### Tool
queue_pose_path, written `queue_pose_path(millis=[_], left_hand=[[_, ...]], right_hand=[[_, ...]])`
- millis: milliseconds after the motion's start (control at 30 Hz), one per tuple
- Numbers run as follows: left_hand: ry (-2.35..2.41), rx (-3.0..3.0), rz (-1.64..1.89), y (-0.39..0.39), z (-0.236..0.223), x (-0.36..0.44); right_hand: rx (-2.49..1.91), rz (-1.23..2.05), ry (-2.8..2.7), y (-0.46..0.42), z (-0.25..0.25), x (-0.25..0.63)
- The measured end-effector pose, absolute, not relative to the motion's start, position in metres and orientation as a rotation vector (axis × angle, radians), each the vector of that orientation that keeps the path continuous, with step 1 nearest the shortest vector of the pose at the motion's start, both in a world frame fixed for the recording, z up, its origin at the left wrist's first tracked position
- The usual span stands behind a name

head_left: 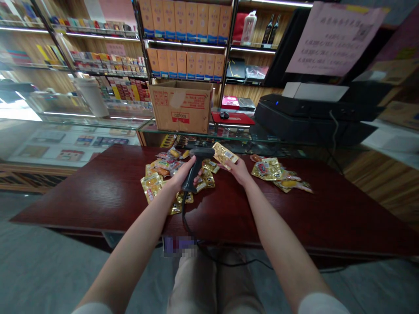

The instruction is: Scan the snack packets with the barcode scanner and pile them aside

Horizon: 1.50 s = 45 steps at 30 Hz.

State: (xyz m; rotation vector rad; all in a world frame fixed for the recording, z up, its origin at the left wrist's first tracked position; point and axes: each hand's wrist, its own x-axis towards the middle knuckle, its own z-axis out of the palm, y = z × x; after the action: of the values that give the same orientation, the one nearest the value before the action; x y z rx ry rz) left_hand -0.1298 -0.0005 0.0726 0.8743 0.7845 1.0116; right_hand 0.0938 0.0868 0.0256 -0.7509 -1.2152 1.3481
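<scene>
My left hand (183,172) is wrapped round the grip of a black handheld barcode scanner (197,165), whose head points right. Its black cable runs down off the table's near edge. My right hand (238,169) pinches a gold foil snack packet (224,154) and holds it just in front of the scanner's head. Under and left of my hands lies a heap of several gold and orange snack packets (156,174) on the dark red table (98,192). A smaller pile of gold packets (278,172) lies to the right of my right hand.
A cardboard box (181,106) stands on the glass counter (98,124) behind the table. A black printer-like machine (314,114) sits at the right, and a mouse on a red pad (229,116) beside the box. Shelves of boxed goods (186,41) fill the back wall.
</scene>
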Motion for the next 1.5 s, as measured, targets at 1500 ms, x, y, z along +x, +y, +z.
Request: queue_pose_path(millis=[1500], left_hand=[[0.793, 0.768, 1.174, 0.008, 0.066, -0.138]], right_hand=[[-1.368, 0.203, -2.351, 0.089, 0.013, 0.093]])
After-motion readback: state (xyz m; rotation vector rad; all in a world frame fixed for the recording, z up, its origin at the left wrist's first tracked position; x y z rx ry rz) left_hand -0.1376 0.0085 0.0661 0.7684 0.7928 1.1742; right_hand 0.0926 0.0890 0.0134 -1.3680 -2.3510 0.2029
